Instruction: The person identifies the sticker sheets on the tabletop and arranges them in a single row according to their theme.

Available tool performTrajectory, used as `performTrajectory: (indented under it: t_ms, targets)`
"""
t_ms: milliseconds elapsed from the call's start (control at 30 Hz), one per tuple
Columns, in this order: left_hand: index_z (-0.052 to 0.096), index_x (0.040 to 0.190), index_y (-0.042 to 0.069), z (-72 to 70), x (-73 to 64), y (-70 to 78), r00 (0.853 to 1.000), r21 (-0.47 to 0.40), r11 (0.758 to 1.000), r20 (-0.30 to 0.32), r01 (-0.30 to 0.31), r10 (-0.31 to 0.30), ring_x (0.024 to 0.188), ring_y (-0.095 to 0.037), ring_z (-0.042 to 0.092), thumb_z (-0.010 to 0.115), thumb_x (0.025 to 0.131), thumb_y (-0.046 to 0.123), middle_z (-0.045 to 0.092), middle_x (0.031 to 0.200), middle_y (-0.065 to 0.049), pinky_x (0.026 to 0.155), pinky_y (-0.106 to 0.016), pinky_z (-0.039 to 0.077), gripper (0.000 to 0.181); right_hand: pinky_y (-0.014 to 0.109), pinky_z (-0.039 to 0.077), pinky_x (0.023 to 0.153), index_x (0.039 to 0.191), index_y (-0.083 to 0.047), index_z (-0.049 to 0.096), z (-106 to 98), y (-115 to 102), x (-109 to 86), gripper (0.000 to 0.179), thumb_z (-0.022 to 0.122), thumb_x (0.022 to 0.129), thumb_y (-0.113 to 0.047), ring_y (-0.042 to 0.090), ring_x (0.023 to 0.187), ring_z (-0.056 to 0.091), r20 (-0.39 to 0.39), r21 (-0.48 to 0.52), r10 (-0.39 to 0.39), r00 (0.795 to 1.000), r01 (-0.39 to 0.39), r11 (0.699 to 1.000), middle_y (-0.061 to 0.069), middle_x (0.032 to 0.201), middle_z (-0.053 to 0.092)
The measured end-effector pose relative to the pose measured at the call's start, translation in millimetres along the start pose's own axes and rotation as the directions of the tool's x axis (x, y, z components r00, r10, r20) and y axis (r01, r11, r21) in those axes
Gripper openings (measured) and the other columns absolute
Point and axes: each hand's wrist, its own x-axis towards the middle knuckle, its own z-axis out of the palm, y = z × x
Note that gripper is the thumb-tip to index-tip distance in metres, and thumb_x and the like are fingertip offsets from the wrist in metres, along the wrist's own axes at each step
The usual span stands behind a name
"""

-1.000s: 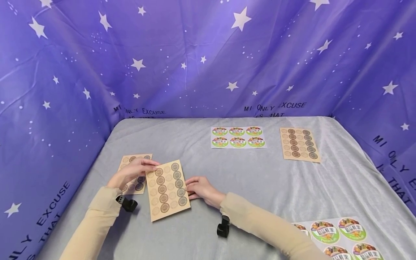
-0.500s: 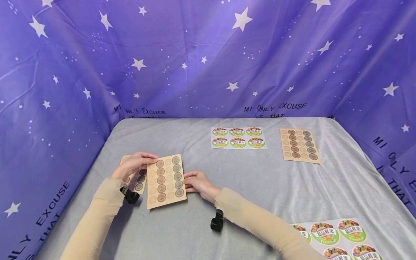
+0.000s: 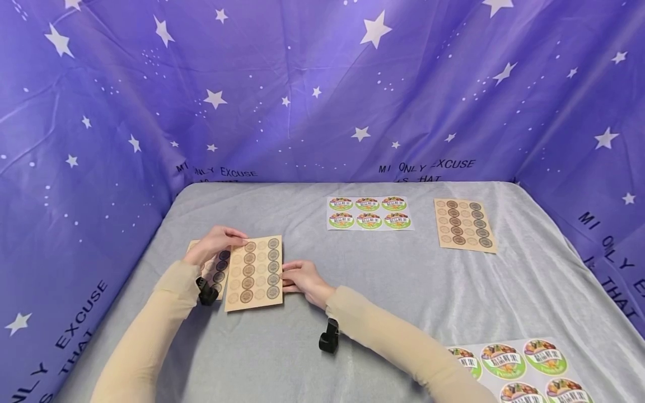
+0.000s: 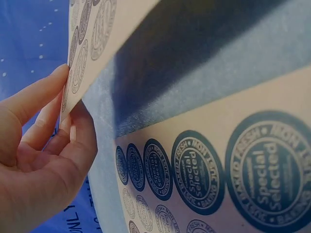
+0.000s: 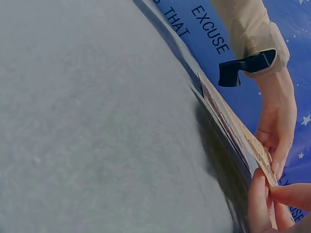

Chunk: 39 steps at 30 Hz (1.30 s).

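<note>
A tan sticker sheet (image 3: 254,273) with columns of round brown and grey labels is held up off the table between both hands. My left hand (image 3: 216,244) pinches its upper left corner; in the left wrist view thumb and fingers (image 4: 77,131) grip that corner. At the sheet's right edge, my right hand (image 3: 306,281) pinches it between thumb and fingers, which the right wrist view shows side-on. A second tan sticker sheet (image 3: 216,280) lies on the table below the left hand, partly covered by that hand and the held sheet. Its labels read "Special Selected" in the left wrist view.
On the grey cloth-covered table (image 3: 383,302), a white sheet of fruit stickers (image 3: 370,213) lies at the back. Another tan sticker sheet (image 3: 466,225) is at the back right. A fruit sticker sheet (image 3: 524,358) sits front right, partly behind the right sleeve. Purple star curtains surround the table.
Both hands have moved away from the body with the held sticker sheet, the left one also slightly right and the right one slightly left. The sheet has turned a little straighter.
</note>
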Motion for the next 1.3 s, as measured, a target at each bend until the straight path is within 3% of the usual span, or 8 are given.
performTrajectory:
  t_ms: [367, 833, 1133, 1300]
  targets:
    - [0.06, 0.104, -0.01, 0.8, 15.3, 1.3, 0.996, 0.185, 0.983, -0.084, -0.011, 0.027, 0.062, -0.008, 0.056, 0.066, 0.078, 0.01, 0.066, 0.078, -0.002, 0.061, -0.023, 0.048, 0.034, 0.029, 0.054, 0.063, 0.101, 0.008, 0.057, 4, 0, 8.1, 0.024, 0.057, 0.077, 0.009, 0.014, 0.059, 0.061, -0.066, 0.036, 0.024, 0.998, -0.021, 0.999, 0.014, 0.078, 0.064]
    - [0.061, 0.1, -0.011, -0.6, 26.7, -0.6, 0.997, 0.239, 0.97, -0.062, -0.034, 0.05, 0.063, -0.008, 0.054, 0.067, 0.077, 0.009, 0.066, 0.077, -0.005, 0.059, -0.021, 0.045, 0.031, 0.029, 0.055, 0.059, 0.097, 0.008, 0.057, 9, 2, 12.5, 0.02, 0.056, 0.077, 0.01, 0.012, 0.053, 0.059, -0.091, 0.008, -0.004, 0.996, 0.004, 1.0, 0.017, 0.078, 0.065]
    - [0.063, 0.097, -0.011, 0.3, 33.0, -2.4, 0.995, 0.248, 0.968, -0.083, -0.037, 0.059, 0.061, -0.008, 0.053, 0.067, 0.076, 0.007, 0.065, 0.073, -0.001, 0.055, -0.02, 0.043, 0.028, 0.03, 0.055, 0.055, 0.095, 0.009, 0.054, 12, 1, 13.0, 0.021, 0.054, 0.075, 0.012, 0.013, 0.051, 0.059, -0.072, -0.042, -0.06, 0.996, 0.057, 0.997, 0.02, 0.077, 0.064]
    - [0.064, 0.095, -0.011, -0.2, 34.0, -2.9, 0.993, 0.28, 0.959, -0.092, -0.045, 0.073, 0.065, -0.006, 0.053, 0.067, 0.076, 0.007, 0.066, 0.075, -0.003, 0.059, -0.017, 0.043, 0.026, 0.029, 0.054, 0.053, 0.097, 0.009, 0.054, 13, 2, 15.7, 0.023, 0.054, 0.074, 0.012, 0.011, 0.046, 0.056, -0.072, -0.095, -0.08, 0.994, 0.073, 0.993, 0.016, 0.072, 0.063]
